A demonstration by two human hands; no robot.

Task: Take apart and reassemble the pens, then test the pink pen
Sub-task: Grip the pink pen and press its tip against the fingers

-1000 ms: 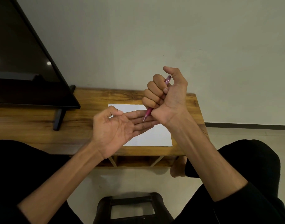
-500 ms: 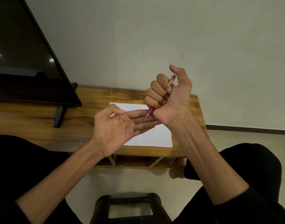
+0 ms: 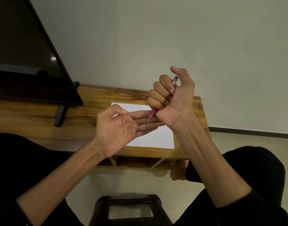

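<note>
The pink pen (image 3: 163, 98) sat wrapped in the right hand's fist, tip pointing down and out from under the little finger, and from the frames a second and half a second back almost nothing about that hold had moved. Going left to right: the television (image 3: 25, 62) stood well off to the left of the grip on the wooden table (image 3: 42, 124). Next came the left hand (image 3: 117, 128), palm up, fingers straight and reaching toward the fist, thumb curled loosely over the index finger, holding nothing. It kept the same flat pose as before. The pen's tip lay right over those outstretched fingers; whether it actually touched the skin I could not tell. Beneath the tip and the fingers lay the white paper (image 3: 156, 139) on the table. Then the right hand (image 3: 174, 98), fingers curled tight around the barrel, thumb raised just above the pen's top end. A second ago the thumb stood clear of the top too, so no click showed across these frames. The only real change was a slight drift of the whole view.

My read: the pen looked reassembled, in one piece, and this was the testing stage, tried on the fingers with the thumb ready at the button. No mark was visible on skin or paper yet.
</note>
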